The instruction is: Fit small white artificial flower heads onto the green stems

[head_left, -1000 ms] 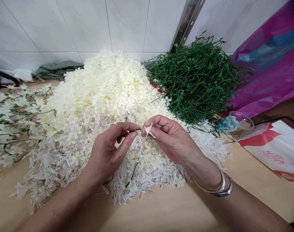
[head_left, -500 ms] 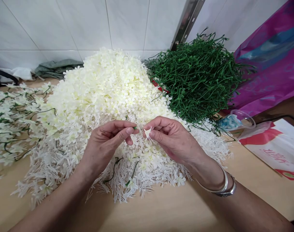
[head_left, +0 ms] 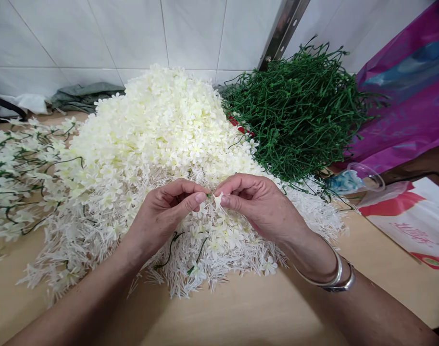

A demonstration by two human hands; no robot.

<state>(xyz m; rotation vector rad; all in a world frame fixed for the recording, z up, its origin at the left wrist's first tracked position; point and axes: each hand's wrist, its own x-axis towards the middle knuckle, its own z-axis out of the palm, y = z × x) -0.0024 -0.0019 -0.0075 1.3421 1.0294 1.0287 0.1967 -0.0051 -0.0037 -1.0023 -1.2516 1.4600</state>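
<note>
My left hand (head_left: 176, 204) pinches a small green stem tip (head_left: 209, 195) between thumb and forefinger; most of the piece is hidden by the fingers. Facing it, my right hand (head_left: 253, 204) is closed on a white artificial flower (head_left: 218, 198), its petals showing at the fingertips. The stem tip and the flower meet or nearly touch; I cannot tell whether they are joined. Below and behind both hands lies a big heap of loose white flowers (head_left: 169, 115), with thin white stamen-like strands (head_left: 107, 240) spread along its front.
Green plastic stems (head_left: 298, 110) are piled at the back right, beside a purple bag (head_left: 403, 91). A clear plastic cup (head_left: 352, 180) lies near a red and white packet (head_left: 410, 221). Flowered sprigs (head_left: 17, 178) lie at the left. A tiled wall (head_left: 132, 33) bounds the back.
My hands have come together, closing the gap between the green stem tip and the white flower. The view has shifted slightly.
</note>
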